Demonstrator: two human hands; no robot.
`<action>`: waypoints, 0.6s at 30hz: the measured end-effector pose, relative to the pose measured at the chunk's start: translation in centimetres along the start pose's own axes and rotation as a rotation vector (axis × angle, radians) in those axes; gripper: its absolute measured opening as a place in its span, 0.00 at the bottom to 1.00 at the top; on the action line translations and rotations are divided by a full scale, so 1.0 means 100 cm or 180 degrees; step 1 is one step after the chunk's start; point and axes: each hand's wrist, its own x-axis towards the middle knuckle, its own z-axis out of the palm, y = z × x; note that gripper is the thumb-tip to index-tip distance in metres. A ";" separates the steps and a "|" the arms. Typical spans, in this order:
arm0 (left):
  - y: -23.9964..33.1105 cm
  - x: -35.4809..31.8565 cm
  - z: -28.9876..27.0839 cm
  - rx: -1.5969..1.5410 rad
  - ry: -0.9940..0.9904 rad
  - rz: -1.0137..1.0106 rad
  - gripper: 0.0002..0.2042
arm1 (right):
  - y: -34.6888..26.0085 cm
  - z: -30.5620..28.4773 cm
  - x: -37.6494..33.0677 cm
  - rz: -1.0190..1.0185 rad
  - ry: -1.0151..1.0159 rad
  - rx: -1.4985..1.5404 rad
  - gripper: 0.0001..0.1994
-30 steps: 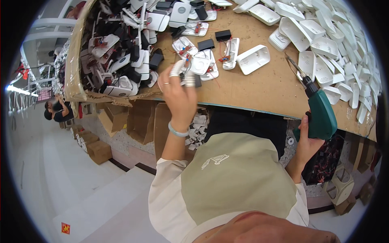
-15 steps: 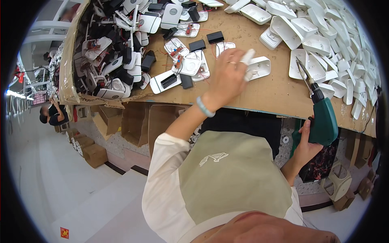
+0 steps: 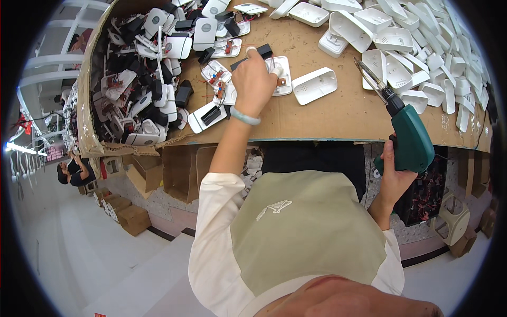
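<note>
The biggest thing in front of you is the brown counter (image 3: pixel 343 121). At its left end is a big cardboard box (image 3: pixel 86 113), filled with a messy heap of white plates and black blocks (image 3: pixel 183 94). On the right of the counter you have a big pile of white shells (image 3: pixel 396 39), like little tubs, lying every which way.

Your right hand (image 3: pixel 395 180) holds a green power tool (image 3: pixel 413 138). Its fingers are wrapped around the handle, and the long, thin metal tip points up and left, near the shells.

Your left hand (image 3: pixel 252 87) is over the middle of the counter, with its thumb and pointing finger apart. They are right by a white plate with wires (image 3: pixel 285 87), and I cannot tell if they are pinching anything.

Just right of that plate, one white shell (image 3: pixel 315 86) lies by itself with its hollow side up. To the left of your left hand, near the box, a flat white plate (image 3: pixel 198 121) has a long black piece (image 3: pixel 211 115) on it. A small black block (image 3: pixel 264 51) sits just past your fingers. You wear a pale bracelet (image 3: pixel 245 117) on your left wrist, and a little white cap (image 3: pixel 277 72) covers your left thumb tip.
</note>
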 end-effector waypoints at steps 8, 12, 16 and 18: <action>0.003 -0.045 0.001 -0.1314 0.0801 -0.0266 0.23 | 0.003 -0.011 0.002 0.0148 -0.0013 -0.0164 0.12; 0.011 -0.067 -0.005 -0.1766 0.1062 0.0026 0.26 | 0.010 -0.010 -0.002 0.0289 -0.0138 -0.0029 0.14; 0.015 -0.092 -0.010 -0.2041 0.1038 -0.0075 0.24 | 0.008 -0.011 -0.006 0.0349 -0.0331 -0.0009 0.15; 0.013 -0.104 -0.016 -0.2157 0.0872 0.0022 0.15 | 0.013 -0.014 -0.005 0.0323 -0.0583 -0.0107 0.14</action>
